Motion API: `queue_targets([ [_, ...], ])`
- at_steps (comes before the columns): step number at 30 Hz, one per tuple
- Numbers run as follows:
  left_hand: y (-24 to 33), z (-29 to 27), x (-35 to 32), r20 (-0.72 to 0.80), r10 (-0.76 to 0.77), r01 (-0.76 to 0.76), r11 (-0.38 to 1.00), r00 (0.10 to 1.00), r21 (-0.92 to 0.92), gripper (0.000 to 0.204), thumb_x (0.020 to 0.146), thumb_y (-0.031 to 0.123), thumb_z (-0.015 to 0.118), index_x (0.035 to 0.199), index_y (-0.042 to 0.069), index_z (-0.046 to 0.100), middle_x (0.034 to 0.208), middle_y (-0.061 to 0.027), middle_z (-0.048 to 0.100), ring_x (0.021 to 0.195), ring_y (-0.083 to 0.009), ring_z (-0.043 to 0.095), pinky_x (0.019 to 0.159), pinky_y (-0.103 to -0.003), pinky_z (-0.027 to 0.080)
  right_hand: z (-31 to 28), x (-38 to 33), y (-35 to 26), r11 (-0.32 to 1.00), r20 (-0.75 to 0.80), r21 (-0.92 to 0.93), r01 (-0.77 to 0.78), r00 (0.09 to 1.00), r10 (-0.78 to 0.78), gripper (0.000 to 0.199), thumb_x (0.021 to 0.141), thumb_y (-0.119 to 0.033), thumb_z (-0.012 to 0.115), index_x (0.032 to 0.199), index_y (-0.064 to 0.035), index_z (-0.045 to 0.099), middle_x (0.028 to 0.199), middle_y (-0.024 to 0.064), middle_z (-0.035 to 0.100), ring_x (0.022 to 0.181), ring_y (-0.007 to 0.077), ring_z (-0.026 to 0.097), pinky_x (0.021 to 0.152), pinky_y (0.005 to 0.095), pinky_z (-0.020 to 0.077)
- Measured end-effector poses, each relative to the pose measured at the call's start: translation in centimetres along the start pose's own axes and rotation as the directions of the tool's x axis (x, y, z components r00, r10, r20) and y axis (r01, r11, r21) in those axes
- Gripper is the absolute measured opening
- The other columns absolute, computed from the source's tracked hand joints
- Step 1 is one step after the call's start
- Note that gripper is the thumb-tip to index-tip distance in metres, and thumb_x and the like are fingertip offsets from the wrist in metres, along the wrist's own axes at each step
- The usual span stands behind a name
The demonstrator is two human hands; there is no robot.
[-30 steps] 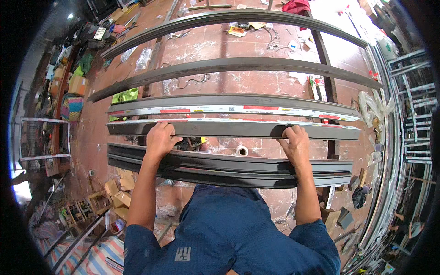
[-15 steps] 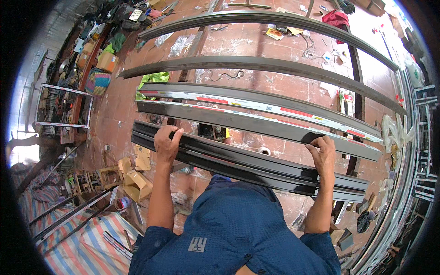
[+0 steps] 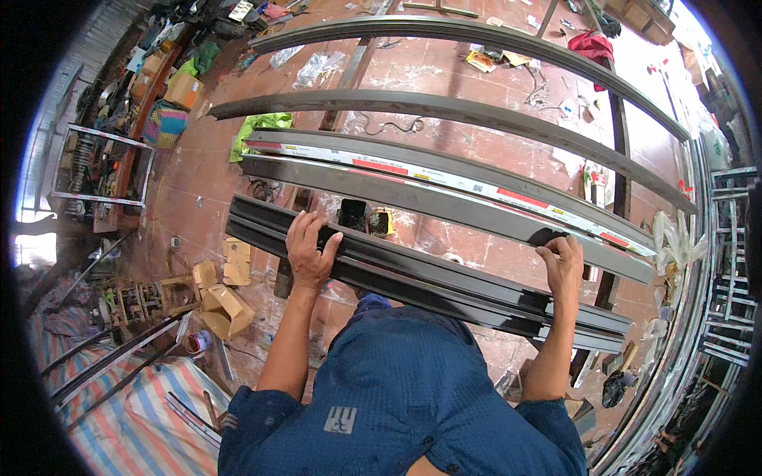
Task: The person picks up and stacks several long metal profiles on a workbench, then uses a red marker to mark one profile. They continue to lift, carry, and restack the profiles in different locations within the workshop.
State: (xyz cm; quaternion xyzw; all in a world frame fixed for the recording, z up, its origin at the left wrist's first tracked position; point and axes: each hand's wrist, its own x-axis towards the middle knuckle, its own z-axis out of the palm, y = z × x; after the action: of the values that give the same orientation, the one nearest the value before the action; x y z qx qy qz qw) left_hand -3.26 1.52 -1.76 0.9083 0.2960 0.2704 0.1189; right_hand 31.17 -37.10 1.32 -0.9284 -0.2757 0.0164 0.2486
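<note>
Closest to me lies a dark grey grooved metal profile (image 3: 429,266), slanting down to the right. My left hand (image 3: 311,252) is on its left part, fingers curled over it and the thumb a little apart. Toward the right end, my right hand (image 3: 563,266) has thumb and fingertips pinched together at the profile's far side. Whatever is between those fingertips is too small to make out. Just beyond runs a grey profile (image 3: 444,203), and behind it another profile (image 3: 444,168) with a white and red printed strip along it.
Two more long profiles, a brown-grey bar (image 3: 444,109) and a dark bar (image 3: 444,29), lie farther off across dark supports (image 3: 621,174). Cardboard boxes (image 3: 226,311) and a striped sheet (image 3: 151,404) are at lower left. Metal lengths (image 3: 690,317) line the right side.
My left hand has slid right along the near profile, its fingers now spread over it. The right hand stays at nearly the same spot. The whole view has shifted slightly.
</note>
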Motion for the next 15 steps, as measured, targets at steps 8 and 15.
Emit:
queue_targets([
  [8,-0.1,0.2,-0.1,-0.011,0.010,-0.010,1.000,1.000,-0.005,0.040,0.091,0.030,0.078,0.124,0.008,0.070,0.135,-0.0139,0.065,0.136,-0.0408,0.054,0.115,-0.052,0.040,0.5,-0.9,-0.5,0.989,-0.138,-0.139,0.058,0.987,-0.078,0.029,0.086,-0.027,0.082,0.107,-0.0088,0.073,0.110,0.0117,0.070,0.106,0.0366,0.065,0.091,0.0489,0.0492],
  [15,-0.5,0.5,-0.5,-0.037,0.015,-0.015,1.000,0.999,-0.006,0.035,0.092,0.027,0.075,0.122,0.010,0.071,0.135,-0.0134,0.066,0.136,-0.0398,0.054,0.115,-0.052,0.039,1.6,-6.2,-5.3,0.978,0.030,0.191,0.081,0.996,-0.088,0.038,0.082,-0.026,0.087,0.111,-0.0056,0.072,0.118,0.0159,0.071,0.109,0.0397,0.068,0.097,0.0474,0.0512],
])
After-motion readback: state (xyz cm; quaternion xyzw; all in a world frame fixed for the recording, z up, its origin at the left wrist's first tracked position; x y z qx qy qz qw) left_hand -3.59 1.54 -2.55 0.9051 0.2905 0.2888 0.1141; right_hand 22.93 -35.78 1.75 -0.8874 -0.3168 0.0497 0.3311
